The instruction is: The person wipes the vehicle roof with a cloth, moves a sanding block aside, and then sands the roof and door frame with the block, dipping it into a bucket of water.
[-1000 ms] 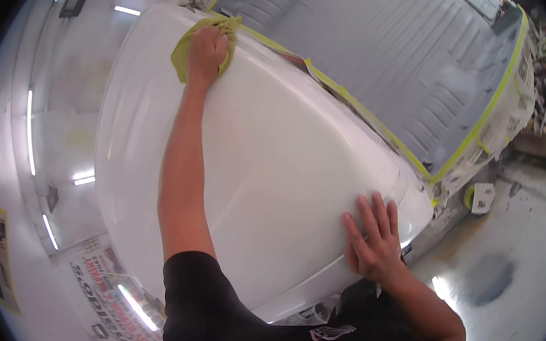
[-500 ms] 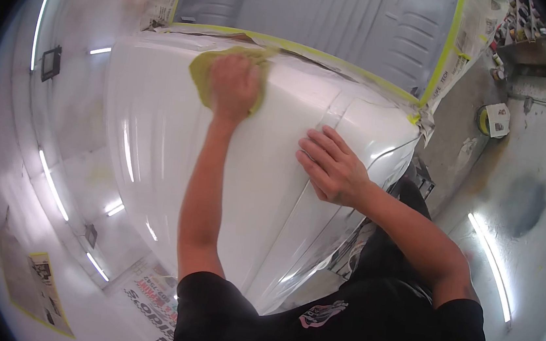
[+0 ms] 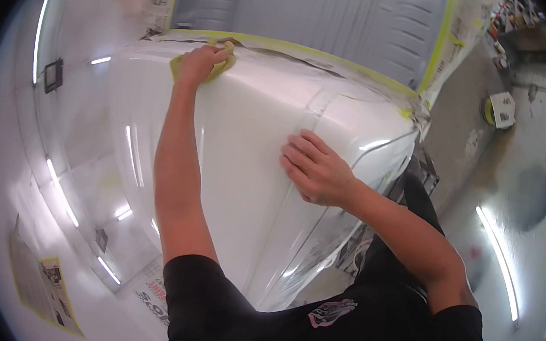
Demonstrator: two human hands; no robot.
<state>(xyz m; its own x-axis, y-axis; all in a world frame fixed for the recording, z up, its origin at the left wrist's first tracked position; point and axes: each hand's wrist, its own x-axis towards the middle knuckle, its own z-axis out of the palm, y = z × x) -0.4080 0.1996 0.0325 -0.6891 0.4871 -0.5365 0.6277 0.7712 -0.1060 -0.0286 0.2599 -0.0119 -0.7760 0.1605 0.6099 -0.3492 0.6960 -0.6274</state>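
My left hand (image 3: pixel 199 64) is closed on a yellow-green cloth (image 3: pixel 221 62) and presses it against the far edge of a glossy white vehicle panel (image 3: pixel 247 168). The cloth sits right beside the yellow masking tape (image 3: pixel 311 51) that borders the panel. My right hand (image 3: pixel 312 168) lies flat on the panel nearer to me, fingers spread, holding nothing. My left arm stretches straight across the white surface.
Beyond the tape is a grey ribbed truck bed (image 3: pixel 315 10), masked with newspaper (image 3: pixel 460 37) along its right side. A roll of tape (image 3: pixel 497 110) lies on the grey floor at the right. Newspaper sheets (image 3: pixel 45 286) lie at lower left.
My left hand has pushed the cloth farther away and to the left, up to the taped edge. My right hand has barely shifted on the panel.
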